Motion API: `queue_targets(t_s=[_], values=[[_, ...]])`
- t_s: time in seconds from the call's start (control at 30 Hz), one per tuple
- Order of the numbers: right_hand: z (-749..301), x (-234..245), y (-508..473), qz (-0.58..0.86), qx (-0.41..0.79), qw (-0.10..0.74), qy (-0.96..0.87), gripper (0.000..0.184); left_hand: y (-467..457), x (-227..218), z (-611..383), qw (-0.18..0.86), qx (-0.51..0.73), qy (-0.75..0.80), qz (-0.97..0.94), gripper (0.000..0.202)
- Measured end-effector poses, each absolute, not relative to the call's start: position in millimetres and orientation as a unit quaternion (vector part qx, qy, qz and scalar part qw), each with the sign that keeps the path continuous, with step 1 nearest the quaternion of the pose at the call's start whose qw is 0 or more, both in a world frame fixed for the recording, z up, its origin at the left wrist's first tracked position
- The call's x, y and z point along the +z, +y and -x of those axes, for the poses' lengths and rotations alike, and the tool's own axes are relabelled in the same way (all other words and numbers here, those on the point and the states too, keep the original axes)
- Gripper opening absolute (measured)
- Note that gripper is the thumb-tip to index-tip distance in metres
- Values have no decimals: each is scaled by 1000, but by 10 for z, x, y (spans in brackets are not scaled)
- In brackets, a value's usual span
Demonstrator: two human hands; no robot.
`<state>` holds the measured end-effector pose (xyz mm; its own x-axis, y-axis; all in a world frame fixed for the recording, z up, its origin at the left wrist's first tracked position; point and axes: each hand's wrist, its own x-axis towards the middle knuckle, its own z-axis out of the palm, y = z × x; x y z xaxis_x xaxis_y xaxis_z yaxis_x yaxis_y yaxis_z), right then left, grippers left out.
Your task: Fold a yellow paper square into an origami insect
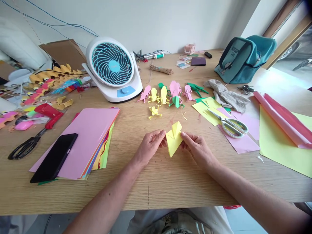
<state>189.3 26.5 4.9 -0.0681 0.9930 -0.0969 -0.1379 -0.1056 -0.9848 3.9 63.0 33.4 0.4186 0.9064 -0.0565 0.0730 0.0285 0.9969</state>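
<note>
A piece of folded yellow paper is held up between my two hands, its lower point facing me and a raised flap at the top. My left hand pinches its left edge between thumb and fingers. On the opposite edge, my right hand pinches with the thumb on top and the fingers partly hidden below. Just beyond stand several folded paper figures: a small yellow one nearest, with a pink one and a green one behind it.
Left of my hands, a black phone lies on a stack of coloured paper. A white fan stands behind. To the right are scissors on pink and yellow sheets, a grey cloth, rolled red paper and a teal bag.
</note>
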Motion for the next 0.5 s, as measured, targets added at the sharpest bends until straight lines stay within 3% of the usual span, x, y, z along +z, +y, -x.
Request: queue_targets(t_s=[0.2,0.5], values=[[-1898,62,290,448,604,533,-388,39,626,266,-79,588,334,413,-610,39],[-1932,45,312,444,583,525,-431,33,606,252,-82,584,330,432,-602,39]])
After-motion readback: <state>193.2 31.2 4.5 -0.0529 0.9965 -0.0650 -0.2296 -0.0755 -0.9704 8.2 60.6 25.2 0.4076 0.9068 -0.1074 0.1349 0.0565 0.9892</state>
